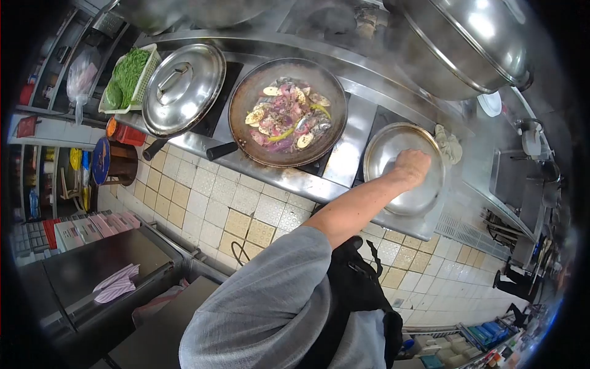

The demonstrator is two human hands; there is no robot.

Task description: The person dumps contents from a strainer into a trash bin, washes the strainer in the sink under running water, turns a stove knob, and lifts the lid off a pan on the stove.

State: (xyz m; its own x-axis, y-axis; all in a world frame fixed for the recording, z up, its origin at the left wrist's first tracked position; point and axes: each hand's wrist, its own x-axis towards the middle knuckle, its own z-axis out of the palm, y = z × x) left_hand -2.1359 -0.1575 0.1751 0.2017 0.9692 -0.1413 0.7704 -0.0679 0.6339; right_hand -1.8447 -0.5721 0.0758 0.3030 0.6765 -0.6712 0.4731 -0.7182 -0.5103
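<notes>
My left hand point(412, 169) is closed at the middle of a round metal lid point(424, 200), over the right-hand burner. The fingers hide whatever knob or handle they grip. My left arm reaches across to the right, and my right hand is out of view. Left of the lid, a wide frying pan point(249, 144) sits on the stove. In it lies uncooked-looking food point(289, 114): pieces of fish, pale round slices, purple onion and yellow-green strips. A second pan, covered by a domed steel lid point(184, 89), stands further left.
A large steamer pot point(458, 49) stands at the back right, with steam around it. A crumpled cloth point(448, 144) lies beside the held lid. At the left are a basket of greens point(130, 77) and a red container point(126, 132). Dark counters point(117, 261) stand behind me.
</notes>
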